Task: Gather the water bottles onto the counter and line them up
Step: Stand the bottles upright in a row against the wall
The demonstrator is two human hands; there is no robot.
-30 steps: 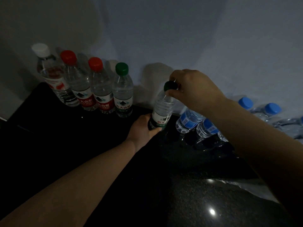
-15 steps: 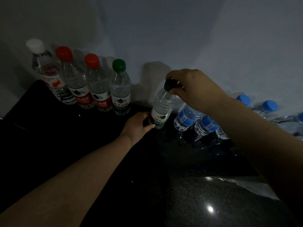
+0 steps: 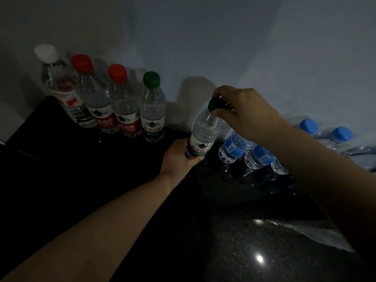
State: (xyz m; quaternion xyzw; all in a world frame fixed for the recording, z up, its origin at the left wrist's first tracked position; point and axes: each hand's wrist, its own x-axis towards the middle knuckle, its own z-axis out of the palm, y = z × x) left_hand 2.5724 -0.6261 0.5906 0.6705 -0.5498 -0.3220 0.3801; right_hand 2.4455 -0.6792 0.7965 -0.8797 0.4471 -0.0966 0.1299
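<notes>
Bench (image 3: 264,251): dark; four-bottle row (image 3: 126,102) upright at 10 o'clock.
Hands: left hand (image 3: 179,157) grips tilted bottle (image 3: 203,133) at base; right hand (image 3: 244,112) pinches its cap (image 3: 215,103).
Change: hardly any; bottle still unplaced.

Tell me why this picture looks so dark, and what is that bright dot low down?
Head view: dim room light, so the black counter swallows detail; the dot is glare on its glossy top; a soft shadow lies on the wall.
</notes>
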